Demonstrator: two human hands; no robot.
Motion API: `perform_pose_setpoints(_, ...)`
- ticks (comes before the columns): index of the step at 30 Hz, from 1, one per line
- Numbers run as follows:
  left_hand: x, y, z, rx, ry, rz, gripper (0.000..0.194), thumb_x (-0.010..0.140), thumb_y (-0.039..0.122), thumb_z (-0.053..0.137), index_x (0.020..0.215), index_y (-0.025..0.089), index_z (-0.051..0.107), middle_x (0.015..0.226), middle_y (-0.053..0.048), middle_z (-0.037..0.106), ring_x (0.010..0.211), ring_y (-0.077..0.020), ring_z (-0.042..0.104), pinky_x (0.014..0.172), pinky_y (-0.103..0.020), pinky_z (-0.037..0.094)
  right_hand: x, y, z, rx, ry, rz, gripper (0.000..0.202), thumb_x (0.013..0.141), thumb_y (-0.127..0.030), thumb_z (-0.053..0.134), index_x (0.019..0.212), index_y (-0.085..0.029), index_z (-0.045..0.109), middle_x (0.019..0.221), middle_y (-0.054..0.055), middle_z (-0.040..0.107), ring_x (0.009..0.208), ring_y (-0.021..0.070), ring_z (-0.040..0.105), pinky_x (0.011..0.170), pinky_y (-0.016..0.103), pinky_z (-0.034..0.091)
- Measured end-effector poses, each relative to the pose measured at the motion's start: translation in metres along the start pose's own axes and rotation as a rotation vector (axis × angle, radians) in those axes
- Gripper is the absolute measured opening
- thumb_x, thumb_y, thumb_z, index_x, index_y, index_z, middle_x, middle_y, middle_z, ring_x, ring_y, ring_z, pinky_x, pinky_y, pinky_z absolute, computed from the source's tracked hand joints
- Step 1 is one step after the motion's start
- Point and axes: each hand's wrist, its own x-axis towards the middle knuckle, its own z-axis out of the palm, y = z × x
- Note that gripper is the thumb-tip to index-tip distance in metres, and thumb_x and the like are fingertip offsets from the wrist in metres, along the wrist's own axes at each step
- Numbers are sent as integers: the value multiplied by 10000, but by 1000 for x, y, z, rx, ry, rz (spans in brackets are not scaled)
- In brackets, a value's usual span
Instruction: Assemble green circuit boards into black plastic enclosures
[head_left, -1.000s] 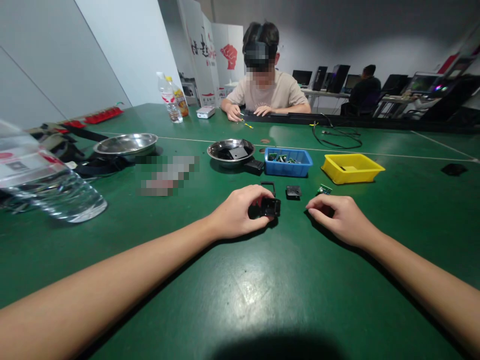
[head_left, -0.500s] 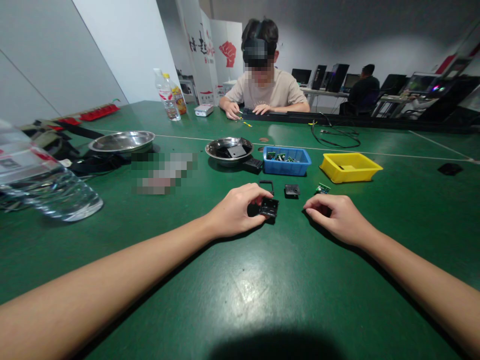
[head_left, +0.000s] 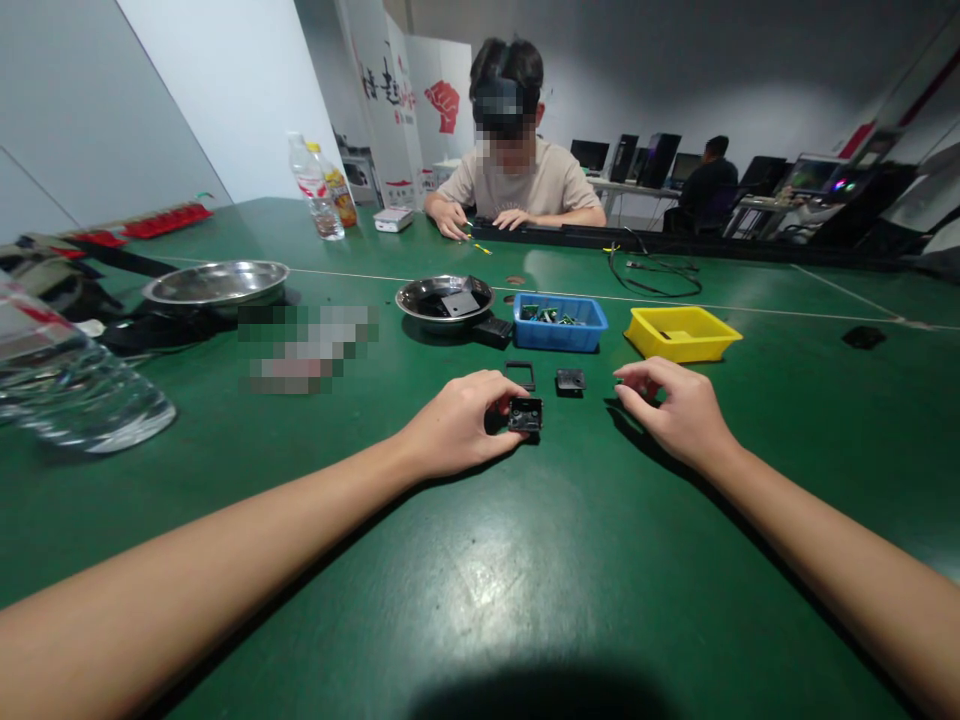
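Observation:
My left hand [head_left: 469, 425] pinches a small black plastic housing [head_left: 526, 414] between thumb and fingers, with its hollow inside facing me. My right hand [head_left: 671, 405] is curled to the right of it, thumb and index finger closed on a small circuit board [head_left: 618, 383]. Only a sliver of that green board shows at the fingertips. Just past the housing lies a thin black rectangular frame [head_left: 533, 375] on the table. A black cover piece [head_left: 571, 381] rests between my two hands.
A steel bowl [head_left: 409, 313] of black parts, a blue bin [head_left: 559, 336] with circuit boards and a yellow bin [head_left: 684, 349] stand beyond my hands. Left are a steel plate [head_left: 217, 287] and a large water bottle [head_left: 82, 390]. Opposite sits a person [head_left: 517, 180]. Cables [head_left: 660, 280] lie farther back.
My right hand has reached forward over the circuit board and closed on it. The housing in my left hand has turned its hollow side more toward me. The view has shifted slightly right.

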Motion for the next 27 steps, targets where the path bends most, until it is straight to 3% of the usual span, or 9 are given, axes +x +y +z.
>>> perform_pose_setpoints(4, 0, -1, 1, 7, 9, 12, 262, 784, 235, 706, 1032, 154, 671, 849, -30, 672, 761, -162, 626, 715, -277, 497, 6, 6, 2, -122, 52, -88, 198, 848, -273, 622, 990, -174, 719, 946, 107, 706, 879, 248, 665, 819, 400, 539)
perform_pose_setpoints(7, 0, -2, 2, 9, 15, 14, 248, 794, 248, 699, 1025, 162, 668, 846, -27, 671, 752, -158, 622, 715, -279, 500, 8, 14, 5, -206, 25, -33, 300, 799, -293, 666, 1070, -175, 716, 1030, 132, 683, 1003, 295, 643, 911, 468, 516)
perform_pose_setpoints(12, -1, -3, 2, -3, 16, 26, 242, 794, 243, 695, 1020, 159, 671, 844, -33, 674, 746, -165, 623, 706, -288, 500, 8, 24, 4, -182, -138, 149, 325, 782, -250, 649, 1090, -174, 721, 996, 112, 723, 881, 252, 677, 860, 425, 535)
perform_pose_setpoints(15, -1, -3, 2, -14, 15, 19, 255, 790, 238, 700, 1031, 158, 673, 851, -38, 675, 749, -169, 625, 702, -292, 498, 8, 24, 3, -104, -118, 223, 266, 759, -251, 662, 1006, -192, 741, 920, 79, 746, 783, 221, 675, 822, 400, 537)
perform_pose_setpoints(18, -1, -3, 2, -13, 9, 4, 256, 789, 245, 704, 1028, 159, 670, 858, -40, 674, 756, -173, 623, 709, -299, 499, 7, 19, 5, 146, -34, 374, 295, 726, -301, 701, 988, -170, 732, 801, 55, 725, 700, 205, 656, 750, 392, 539)
perform_pose_setpoints(22, 0, -2, 2, 4, 2, -4, 253, 781, 253, 712, 1011, 159, 664, 865, -41, 669, 772, -182, 621, 722, -309, 501, 5, 7, 8, 823, 63, 646, 326, 659, -288, 765, 961, -183, 702, 824, 33, 717, 764, 189, 698, 724, 331, 564)
perform_pose_setpoints(24, 0, -3, 2, 8, 1, 1, 258, 781, 254, 712, 1015, 157, 661, 868, -42, 667, 782, -186, 620, 728, -312, 501, 4, -1, 7, 1060, 62, 738, 291, 653, -239, 761, 937, -198, 710, 892, 36, 724, 819, 172, 706, 725, 283, 571)
perform_pose_setpoints(27, 0, -3, 2, 11, 2, 5, 259, 783, 257, 709, 1016, 156, 659, 867, -42, 664, 788, -190, 620, 734, -317, 501, 3, -10, 3, 1203, -8, 776, 290, 671, -207, 761, 957, -219, 718, 983, 40, 724, 817, 141, 688, 719, 248, 580)
